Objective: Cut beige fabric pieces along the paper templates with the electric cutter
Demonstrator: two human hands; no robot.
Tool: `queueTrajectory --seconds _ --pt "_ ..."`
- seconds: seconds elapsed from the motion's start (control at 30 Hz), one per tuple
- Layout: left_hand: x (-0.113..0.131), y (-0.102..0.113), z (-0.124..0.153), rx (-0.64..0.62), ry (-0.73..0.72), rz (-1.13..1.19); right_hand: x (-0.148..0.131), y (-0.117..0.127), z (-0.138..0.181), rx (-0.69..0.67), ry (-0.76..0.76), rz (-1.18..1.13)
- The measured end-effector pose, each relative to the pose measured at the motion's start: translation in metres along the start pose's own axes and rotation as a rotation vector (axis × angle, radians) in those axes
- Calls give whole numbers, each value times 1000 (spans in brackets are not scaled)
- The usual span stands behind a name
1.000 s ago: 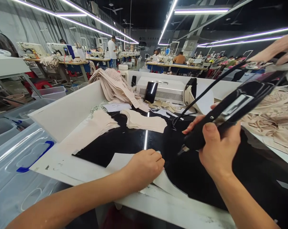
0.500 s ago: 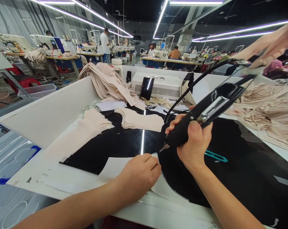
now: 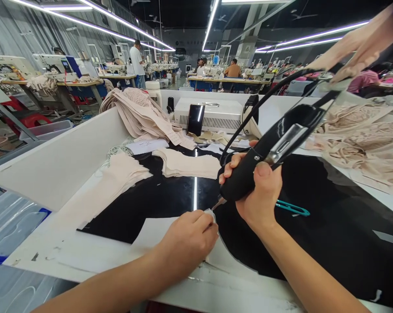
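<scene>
My left hand is closed at the near edge of the board, pinching a small whitish piece whose material I cannot make out. My right hand is wrapped round a black corded hand tool with a metal lever on its side. The tool slants down to the left. Its narrow metal tip is close to the whitish piece; whether they touch I cannot tell. A white sheet lies beside my left hand. Just right of my right hand, a teal plastic-handled item rests on the black surface.
Stacked beige fabric pieces lie ahead, with more beige fabric to their left. A phone leans on a white vented box. Another person's hand reaches in at upper right. Fabric heaps lie below it.
The tool and my right hand have moved slightly left and down, bringing the tip nearer the pinched piece. The whole view has shifted a little.
</scene>
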State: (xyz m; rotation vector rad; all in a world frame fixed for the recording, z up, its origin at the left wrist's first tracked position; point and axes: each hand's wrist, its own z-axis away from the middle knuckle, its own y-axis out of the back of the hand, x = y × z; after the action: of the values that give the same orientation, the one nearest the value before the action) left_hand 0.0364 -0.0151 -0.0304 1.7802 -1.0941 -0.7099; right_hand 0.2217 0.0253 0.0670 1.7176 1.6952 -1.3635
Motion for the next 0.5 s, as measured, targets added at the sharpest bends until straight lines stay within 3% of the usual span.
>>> queueTrajectory --seconds 0.5 --pt "1 17 1 72 28 39 9 3 5 -14 53 -26"
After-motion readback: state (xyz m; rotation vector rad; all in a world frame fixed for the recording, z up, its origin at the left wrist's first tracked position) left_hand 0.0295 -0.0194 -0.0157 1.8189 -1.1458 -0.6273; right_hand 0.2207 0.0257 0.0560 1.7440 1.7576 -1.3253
